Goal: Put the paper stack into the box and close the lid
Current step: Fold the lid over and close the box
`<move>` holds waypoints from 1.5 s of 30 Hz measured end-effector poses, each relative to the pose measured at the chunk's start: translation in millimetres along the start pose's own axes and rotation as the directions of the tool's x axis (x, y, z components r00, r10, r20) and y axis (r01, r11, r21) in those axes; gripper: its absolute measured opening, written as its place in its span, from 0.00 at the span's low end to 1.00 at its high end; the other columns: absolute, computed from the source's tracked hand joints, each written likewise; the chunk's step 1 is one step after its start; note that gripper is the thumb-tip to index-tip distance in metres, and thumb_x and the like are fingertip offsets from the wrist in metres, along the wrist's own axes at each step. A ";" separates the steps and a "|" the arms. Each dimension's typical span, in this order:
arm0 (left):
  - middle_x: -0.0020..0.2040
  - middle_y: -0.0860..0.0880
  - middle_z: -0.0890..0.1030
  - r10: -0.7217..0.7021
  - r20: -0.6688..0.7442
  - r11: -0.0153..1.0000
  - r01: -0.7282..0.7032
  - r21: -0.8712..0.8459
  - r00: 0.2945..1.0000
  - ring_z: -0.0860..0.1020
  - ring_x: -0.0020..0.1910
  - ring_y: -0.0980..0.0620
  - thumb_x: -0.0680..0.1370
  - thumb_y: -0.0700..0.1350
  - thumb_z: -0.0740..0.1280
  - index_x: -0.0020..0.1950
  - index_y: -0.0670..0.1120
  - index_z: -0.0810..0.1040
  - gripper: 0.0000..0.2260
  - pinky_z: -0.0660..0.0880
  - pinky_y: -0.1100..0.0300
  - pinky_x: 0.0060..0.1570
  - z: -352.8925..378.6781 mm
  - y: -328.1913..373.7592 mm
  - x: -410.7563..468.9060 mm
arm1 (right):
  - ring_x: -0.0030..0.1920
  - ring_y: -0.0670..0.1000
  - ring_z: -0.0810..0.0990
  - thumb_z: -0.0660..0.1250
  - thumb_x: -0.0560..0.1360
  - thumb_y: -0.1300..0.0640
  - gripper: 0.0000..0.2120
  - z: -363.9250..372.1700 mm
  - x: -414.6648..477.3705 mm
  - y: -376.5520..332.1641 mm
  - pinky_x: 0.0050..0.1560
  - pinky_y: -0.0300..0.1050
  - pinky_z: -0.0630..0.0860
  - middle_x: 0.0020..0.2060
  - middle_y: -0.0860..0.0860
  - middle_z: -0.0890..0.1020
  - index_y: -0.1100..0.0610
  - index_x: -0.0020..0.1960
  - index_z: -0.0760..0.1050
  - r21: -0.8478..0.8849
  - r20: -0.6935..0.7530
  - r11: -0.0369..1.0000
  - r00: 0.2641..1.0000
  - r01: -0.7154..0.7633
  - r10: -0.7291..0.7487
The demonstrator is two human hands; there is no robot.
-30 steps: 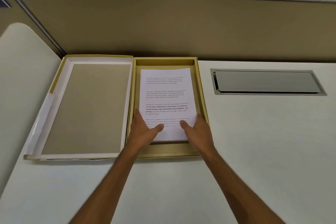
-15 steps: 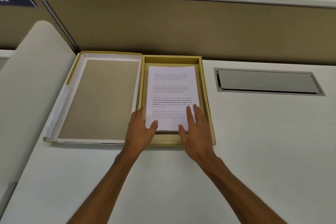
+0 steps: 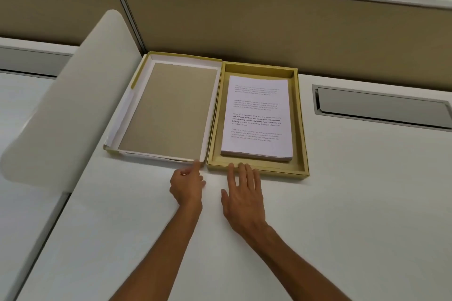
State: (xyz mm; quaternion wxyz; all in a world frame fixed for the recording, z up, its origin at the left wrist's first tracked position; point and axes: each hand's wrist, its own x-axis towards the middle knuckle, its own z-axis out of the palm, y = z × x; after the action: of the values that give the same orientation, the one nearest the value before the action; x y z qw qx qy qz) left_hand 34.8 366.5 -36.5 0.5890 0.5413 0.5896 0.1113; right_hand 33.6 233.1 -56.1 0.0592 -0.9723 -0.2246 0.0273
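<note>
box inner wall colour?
Mustard yellow, on the box; head view shows it best.

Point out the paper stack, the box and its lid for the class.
paper stack (image 3: 258, 115): head view, middle of the top printed sheet.
box (image 3: 302, 124): head view, right-hand wall.
lid (image 3: 168, 107): head view, brown inner panel, lying open left of the box.

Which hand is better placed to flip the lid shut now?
Probably the left hand: its fingers are at the open lid's near corner. The right hand lies flat by the box's front wall.
</note>
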 end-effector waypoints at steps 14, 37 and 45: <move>0.56 0.41 0.80 -0.024 -0.013 0.986 0.021 -0.165 1.000 0.82 0.47 0.45 0.78 0.37 0.69 0.63 0.40 0.73 0.13 0.79 0.59 0.40 21.1 13.5 10.7 | 0.70 0.64 0.73 0.73 0.72 0.43 0.35 8.4 2.9 -3.9 0.72 0.64 0.62 0.69 0.63 0.75 0.60 0.73 0.72 -0.051 -0.049 0.998 0.999 -0.022 0.020; 0.64 0.39 0.80 0.426 0.061 0.897 -0.431 0.099 0.902 0.82 0.58 0.39 0.75 0.38 0.75 0.71 0.45 0.64 0.29 0.78 0.45 0.59 0.5 5.6 -14.2 | 0.77 0.62 0.62 0.63 0.79 0.41 0.34 7.6 1.0 -3.0 0.76 0.61 0.49 0.76 0.60 0.65 0.58 0.78 0.62 -0.017 -0.007 1.000 1.000 -0.014 0.014; 0.65 0.42 0.80 0.602 0.197 0.703 -0.630 0.330 0.774 0.82 0.58 0.38 0.75 0.49 0.74 0.69 0.46 0.66 0.27 0.78 0.43 0.60 4.1 4.0 -22.7 | 0.80 0.60 0.51 0.54 0.83 0.42 0.33 -0.3 -1.2 0.2 0.77 0.60 0.39 0.80 0.59 0.55 0.57 0.81 0.51 0.048 0.058 0.999 0.998 0.021 -0.024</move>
State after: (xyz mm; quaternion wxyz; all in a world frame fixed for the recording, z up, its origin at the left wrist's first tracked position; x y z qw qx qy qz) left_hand 33.7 348.5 -21.6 0.4233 0.8136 0.3624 0.1660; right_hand 32.7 232.4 -55.7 0.0757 -0.9668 -0.2364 0.0604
